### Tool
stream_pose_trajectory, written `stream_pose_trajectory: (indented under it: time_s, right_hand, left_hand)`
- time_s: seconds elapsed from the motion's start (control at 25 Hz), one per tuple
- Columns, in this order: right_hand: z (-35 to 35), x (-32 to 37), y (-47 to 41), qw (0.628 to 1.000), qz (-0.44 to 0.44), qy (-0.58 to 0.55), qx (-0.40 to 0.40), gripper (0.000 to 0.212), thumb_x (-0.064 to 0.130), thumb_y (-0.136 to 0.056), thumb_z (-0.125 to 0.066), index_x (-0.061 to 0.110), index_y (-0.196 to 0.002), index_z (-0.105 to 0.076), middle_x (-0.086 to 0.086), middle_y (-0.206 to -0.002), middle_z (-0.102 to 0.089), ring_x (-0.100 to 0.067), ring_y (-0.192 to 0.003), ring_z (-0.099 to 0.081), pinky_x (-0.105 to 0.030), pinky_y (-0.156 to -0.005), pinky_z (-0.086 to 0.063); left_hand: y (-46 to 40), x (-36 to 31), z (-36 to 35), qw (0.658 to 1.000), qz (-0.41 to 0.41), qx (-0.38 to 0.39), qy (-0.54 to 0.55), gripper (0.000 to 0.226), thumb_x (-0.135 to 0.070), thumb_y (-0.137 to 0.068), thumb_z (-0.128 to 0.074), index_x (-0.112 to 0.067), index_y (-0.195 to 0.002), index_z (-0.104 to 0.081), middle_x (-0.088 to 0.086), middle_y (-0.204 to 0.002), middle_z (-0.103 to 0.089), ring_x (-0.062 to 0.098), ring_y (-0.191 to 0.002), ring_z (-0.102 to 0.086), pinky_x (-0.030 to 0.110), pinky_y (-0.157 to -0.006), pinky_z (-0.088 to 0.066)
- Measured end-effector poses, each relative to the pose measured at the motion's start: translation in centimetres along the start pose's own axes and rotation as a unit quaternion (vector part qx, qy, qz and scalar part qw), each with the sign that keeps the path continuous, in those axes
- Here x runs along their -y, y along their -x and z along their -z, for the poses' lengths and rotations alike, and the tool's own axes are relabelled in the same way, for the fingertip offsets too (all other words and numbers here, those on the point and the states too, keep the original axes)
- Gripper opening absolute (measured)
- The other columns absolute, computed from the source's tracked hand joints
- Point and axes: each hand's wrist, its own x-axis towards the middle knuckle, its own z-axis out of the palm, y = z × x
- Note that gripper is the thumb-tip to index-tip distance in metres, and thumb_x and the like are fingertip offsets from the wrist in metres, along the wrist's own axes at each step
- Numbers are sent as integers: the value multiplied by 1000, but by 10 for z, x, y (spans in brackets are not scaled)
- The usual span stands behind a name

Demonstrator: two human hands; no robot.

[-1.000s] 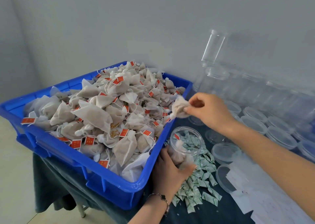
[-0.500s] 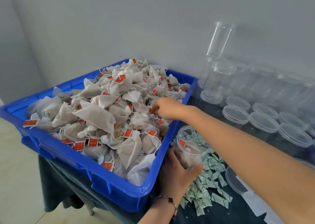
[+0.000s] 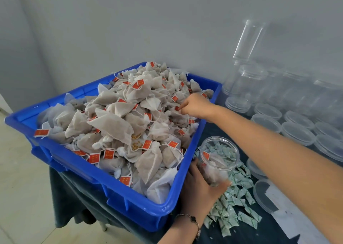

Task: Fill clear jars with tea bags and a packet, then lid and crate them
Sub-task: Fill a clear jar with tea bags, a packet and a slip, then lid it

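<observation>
The left hand (image 3: pixel 201 186) grips an upright jar (image 3: pixel 216 160), its mouth pointing up. The right hand (image 3: pixel 194 105), fingers curled, pinches a tea bag (image 3: pixel 178 114) in the blue crate (image 3: pixel 130 197).

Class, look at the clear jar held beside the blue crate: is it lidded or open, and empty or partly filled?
Open and partly filled. The jar shows a bare round mouth with no lid, and tea bags with a red tag lie inside. The left hand grips its side.

Right hand (image 3: pixel 195 106) outstretched, left hand (image 3: pixel 199 190) curled.
</observation>
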Motion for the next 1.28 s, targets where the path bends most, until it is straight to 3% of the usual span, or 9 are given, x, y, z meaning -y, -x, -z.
stream_pose_trajectory:
  time_s: [0.2, 0.44, 0.56, 0.64, 0.76, 0.92, 1.08, 1.2, 1.28]
  right_hand:
    - [38, -1, 57, 996, 67, 9, -53, 32, 29, -91, -58, 3, -106, -70, -16, -118, -63, -28, -109, -58, -31, -91, -46]
    - [68, -19, 126, 976, 111, -18, -184, 35, 31, -90, -60, 13, -119, -64, 7, -130, -52, 0, -105, -49, 2, -83, -29]
    - [50, -34, 147, 987, 111, 48, -109, 34, 31, -92, -56, 15, -120, -64, 5, -131, -53, 1, -108, -47, 4, -83, -28]
    - [31, -43, 152, 992, 91, 82, -19, 36, 31, -94, -52, 11, -122, -63, -1, -133, -54, -11, -118, -50, -14, -95, -35]
    - [4, -48, 152, 987, 72, 125, 69, 39, 40, -97, -43, 18, -124, -58, -3, -126, -59, -19, -114, -53, -32, -94, -41]
    - [-25, -44, 147, 946, 97, 302, 65, 53, 65, -92, -23, 18, -78, -45, -5, -77, -60, -24, -74, -53, -37, -70, -39]
    - [-16, -39, 150, 966, 85, 230, 84, 46, 60, -95, -26, 27, -63, -35, 5, -66, -43, -19, -72, -45, -36, -66, -37]
    - [5, -51, 171, 987, 129, 65, -73, 26, 37, -99, -39, 31, -95, -65, 7, -100, -64, -6, -91, -55, -27, -82, -45]
    - [14, -71, 186, 969, 120, 43, -210, 28, 27, -98, -44, 23, -121, -60, 8, -119, -61, -2, -97, -56, -20, -82, -43]
  left_hand:
    - [1, -1, 0, 1000, 9, 0, 21, 107, -81, -51, -55, -14, -131, -36, 2, -124, -50, 20, -113, -53, 36, -91, -49]
    - [0, -2, -2, 999, 25, -13, 32, 90, -66, -55, -74, -15, -121, -40, 0, -112, -51, 20, -101, -56, 34, -83, -50]
    - [0, -2, -3, 999, 11, -35, 21, 83, -62, -57, -79, -15, -115, -42, -4, -101, -50, 18, -93, -57, 30, -73, -49]
    - [0, -2, -4, 998, -6, -54, 21, 81, -60, -58, -80, -13, -114, -44, -5, -98, -49, 19, -88, -57, 30, -69, -50]
    - [-1, 0, -4, 998, -5, -57, 25, 79, -61, -58, -78, -14, -112, -45, -4, -97, -51, 18, -86, -57, 30, -67, -48]
    - [-2, 1, -5, 999, 5, -32, 37, 74, -69, -57, -64, -23, -112, -46, -11, -97, -50, 7, -89, -52, 26, -73, -44]
    - [0, -4, -2, 998, 8, -44, 36, 72, -63, -57, -74, -21, -108, -45, -9, -95, -50, 9, -84, -52, 26, -69, -42]
    - [3, -16, 4, 997, 22, -79, 9, 75, -63, -52, -78, -20, -105, -45, -9, -93, -48, 11, -79, -47, 25, -65, -39]
    - [6, -28, 7, 996, 41, -82, 21, 76, -60, -52, -80, -22, -108, -46, -10, -97, -49, 11, -82, -49, 25, -68, -42]
